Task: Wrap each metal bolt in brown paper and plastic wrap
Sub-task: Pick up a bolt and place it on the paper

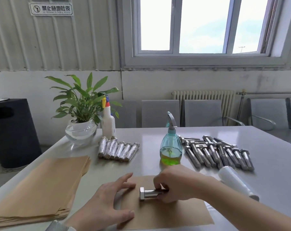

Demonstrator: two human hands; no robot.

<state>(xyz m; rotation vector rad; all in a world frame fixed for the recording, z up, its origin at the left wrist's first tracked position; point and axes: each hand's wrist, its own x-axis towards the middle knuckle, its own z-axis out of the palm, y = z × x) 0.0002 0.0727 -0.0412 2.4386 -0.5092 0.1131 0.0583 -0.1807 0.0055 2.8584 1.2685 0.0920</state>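
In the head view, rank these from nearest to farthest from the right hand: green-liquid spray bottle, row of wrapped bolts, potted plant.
From the right hand:
1. Green-liquid spray bottle, just behind it.
2. Row of wrapped bolts, back and left.
3. Potted plant, far back-left corner.

Wall sign: "禁止随地吐痰"; English line unreadable.

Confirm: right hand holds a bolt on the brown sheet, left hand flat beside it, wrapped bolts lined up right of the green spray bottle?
Wrong on one point. The head view shows the wrapped bolts left of the green spray bottle. The rest holds: right hand holds the bolt on the brown sheet, left hand flat beside it.
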